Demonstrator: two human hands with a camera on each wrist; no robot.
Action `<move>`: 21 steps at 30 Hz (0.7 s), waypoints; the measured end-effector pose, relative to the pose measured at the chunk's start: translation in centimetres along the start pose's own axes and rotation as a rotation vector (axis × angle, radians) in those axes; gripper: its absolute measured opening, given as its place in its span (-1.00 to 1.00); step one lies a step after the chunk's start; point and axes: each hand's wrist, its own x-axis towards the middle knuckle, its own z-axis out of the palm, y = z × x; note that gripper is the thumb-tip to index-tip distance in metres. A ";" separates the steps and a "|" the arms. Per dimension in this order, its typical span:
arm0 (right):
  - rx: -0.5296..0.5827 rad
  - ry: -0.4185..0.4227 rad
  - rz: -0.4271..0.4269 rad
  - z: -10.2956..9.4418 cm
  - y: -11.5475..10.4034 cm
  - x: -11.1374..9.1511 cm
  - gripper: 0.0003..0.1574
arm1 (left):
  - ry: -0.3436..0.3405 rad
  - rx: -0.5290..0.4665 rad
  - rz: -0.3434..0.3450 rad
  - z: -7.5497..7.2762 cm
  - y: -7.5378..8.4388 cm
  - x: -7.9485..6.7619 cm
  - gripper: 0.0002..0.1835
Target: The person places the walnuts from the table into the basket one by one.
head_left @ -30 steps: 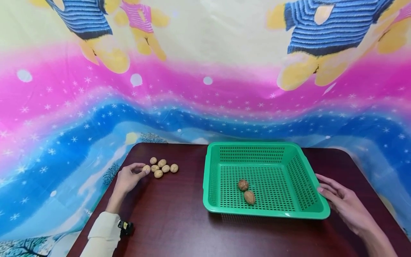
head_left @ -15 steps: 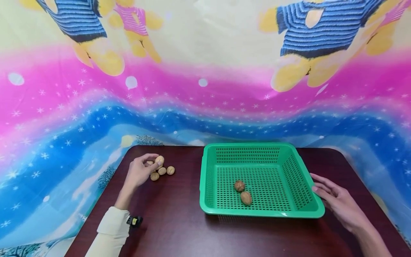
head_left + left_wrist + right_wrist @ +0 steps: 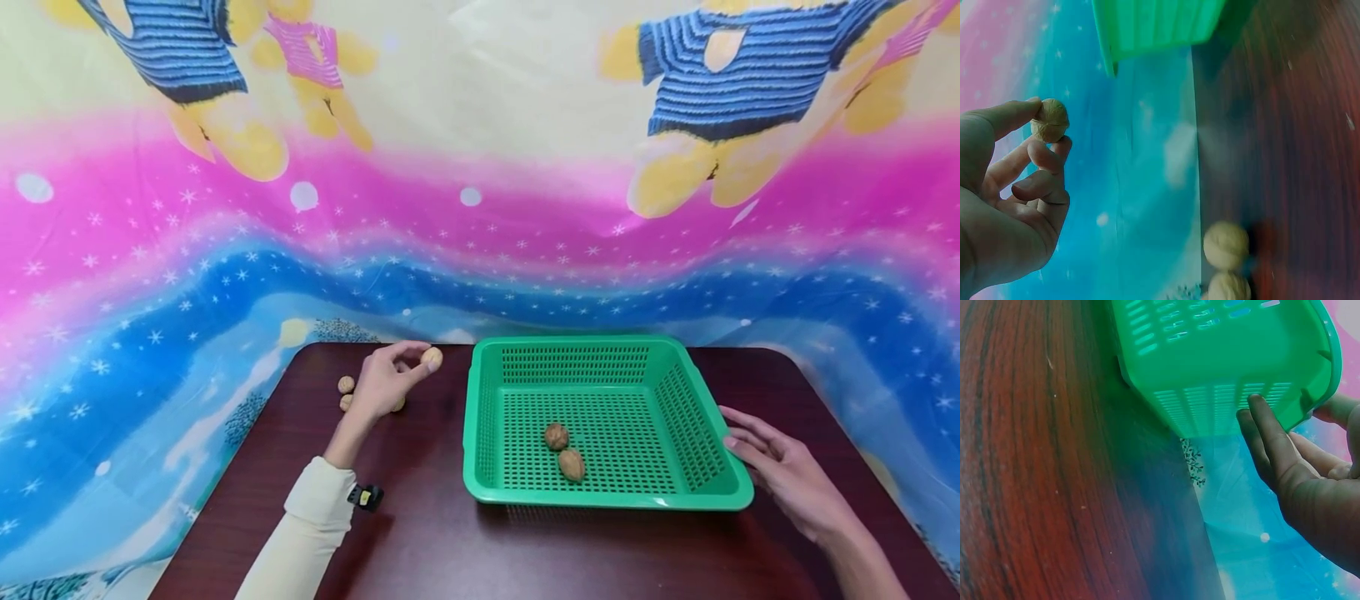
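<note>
In the head view my left hand (image 3: 381,385) pinches a pale walnut (image 3: 432,358) between thumb and fingertips, raised above the table left of the basket. The left wrist view shows that walnut (image 3: 1052,120) at the fingertips, the other fingers loosely curled. Several more pale walnuts (image 3: 346,384) lie on the table, partly hidden behind the left hand. My right hand (image 3: 787,479) holds the right side of the green plastic basket (image 3: 607,500), thumb at the rim and fingers against the outer wall. Inside the basket are two darker brown walnuts (image 3: 572,465).
The dark red-brown table (image 3: 420,533) has rounded back corners. A printed cloth backdrop (image 3: 465,250) with bears and snowflakes hangs right behind it. A small black device (image 3: 367,497) is strapped to the left wrist over a cream sleeve (image 3: 311,517).
My left hand has picked a pale walnut from the group, lifted it and carried it right toward the basket. The right hand keeps its hold on the basket; the head view has shifted slightly.
</note>
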 end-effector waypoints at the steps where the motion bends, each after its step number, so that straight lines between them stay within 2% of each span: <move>1: -0.001 0.000 -0.001 0.0 0.0 0.0 -0.26 | -0.004 -0.004 0.011 0.4 0.3 0.2 -0.55; 8: -0.008 -0.001 -0.009 0.1 0.0 -0.1 -0.26 | -0.032 -0.031 0.080 3.1 2.4 1.5 -0.60; 15: -0.021 0.005 -0.007 0.2 0.0 -0.1 -0.26 | -0.110 -0.028 0.140 5.6 4.6 2.7 -0.62; 21: -0.037 0.009 -0.012 0.3 -0.1 -0.2 -0.26 | -0.180 -0.016 0.164 7.8 6.3 3.5 -0.60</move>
